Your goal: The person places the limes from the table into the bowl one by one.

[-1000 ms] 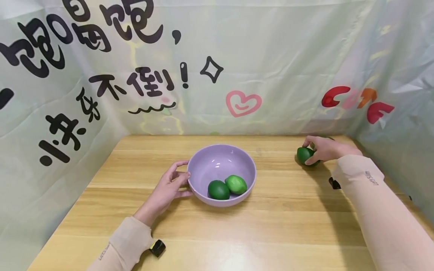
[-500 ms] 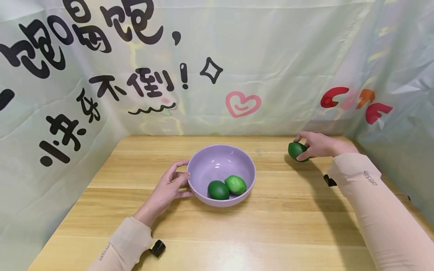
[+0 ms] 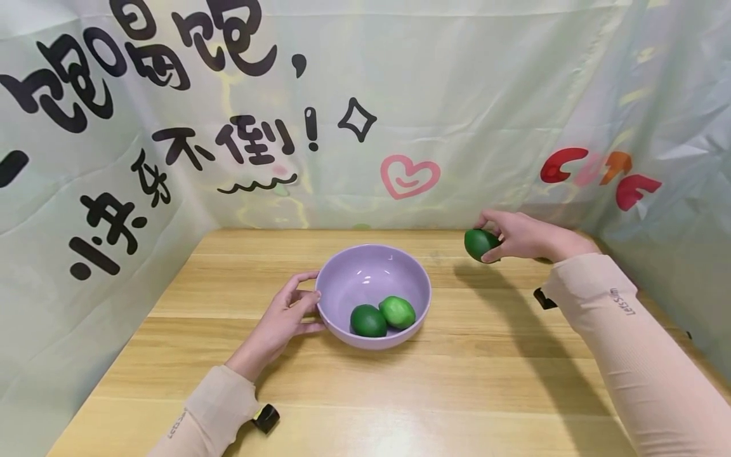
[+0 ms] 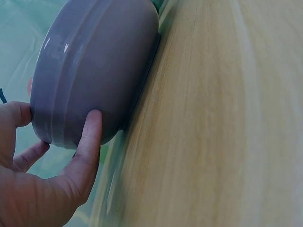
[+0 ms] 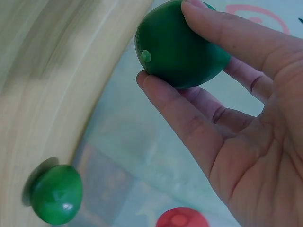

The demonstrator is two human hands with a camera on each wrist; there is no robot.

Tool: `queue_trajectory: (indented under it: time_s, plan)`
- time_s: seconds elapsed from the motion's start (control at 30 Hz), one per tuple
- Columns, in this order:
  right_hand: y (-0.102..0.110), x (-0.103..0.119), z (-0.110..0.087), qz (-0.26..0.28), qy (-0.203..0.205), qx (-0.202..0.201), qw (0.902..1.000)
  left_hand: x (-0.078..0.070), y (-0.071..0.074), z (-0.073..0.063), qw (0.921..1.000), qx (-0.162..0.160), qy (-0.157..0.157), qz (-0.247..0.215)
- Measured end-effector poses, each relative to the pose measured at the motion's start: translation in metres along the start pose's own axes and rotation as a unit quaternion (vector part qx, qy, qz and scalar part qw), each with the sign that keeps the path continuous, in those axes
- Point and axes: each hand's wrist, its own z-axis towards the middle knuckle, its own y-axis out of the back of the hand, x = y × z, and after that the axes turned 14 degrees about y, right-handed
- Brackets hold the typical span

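Observation:
My left hand (image 3: 285, 311) holds the left side of a glossy purple bowl (image 3: 371, 254), its fingertips against the rim and outer wall in the left wrist view. Inside the bowl lie a dark green avocado (image 3: 368, 320) and a brighter green lime (image 3: 397, 311), side by side. At the back right, my right hand (image 3: 522, 236) pinches another dark green avocado (image 5: 180, 47) between thumb and fingers, raised above the table. A pale nub shows on its end in the right wrist view.
A green fruit (image 5: 57, 194) rests on the table in the right wrist view; in the head view my right hand mostly covers it. Printed cloth (image 3: 485, 95) hangs behind and beside the wooden table (image 3: 485, 381).
My right hand has lifted the avocado off the table and carried it left toward the bowl. The left hand, the bowl and the fruit in it have stayed put.

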Motion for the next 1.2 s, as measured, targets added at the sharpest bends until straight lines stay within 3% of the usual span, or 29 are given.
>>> queue_trajectory:
  time_s: [0.37, 0.8, 1.2]
  plan:
    - [0.001, 0.037, 0.008, -0.008, 0.047, -0.005, 0.9988, -0.001, -0.001, 0.000, 1.0000, 0.000, 0.002, -0.004]
    - [-0.003, 0.066, 0.016, -0.038, 0.115, -0.012, 0.9925, 0.000, 0.000, 0.000, 1.0000, 0.002, 0.000, -0.005]
    - [-0.014, 0.085, 0.026, -0.023, 0.131, -0.009, 0.9910, 0.001, 0.000, 0.000, 1.0000, 0.003, -0.002, -0.002]
